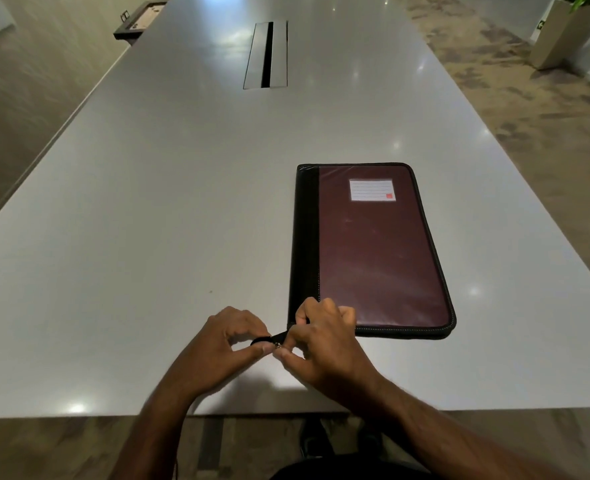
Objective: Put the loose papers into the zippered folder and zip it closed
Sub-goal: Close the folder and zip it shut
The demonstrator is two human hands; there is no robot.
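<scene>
A maroon zippered folder (380, 251) with a black spine and a white label lies flat and closed on the grey table (148, 202), right of centre. At its near-left corner a black zipper tail (267, 339) sticks out to the left. My left hand (224, 344) pinches the end of that tail. My right hand (324, 341) pinches the small metal zipper pull (278, 345) right beside the left fingers and covers the folder's corner. No loose papers are visible.
A cable hatch (266, 55) is set into the table's middle, far away. A dark framed object (137, 20) sits at the far left edge. The table's near edge runs just below my wrists. A planter (563, 32) stands on the floor at the far right.
</scene>
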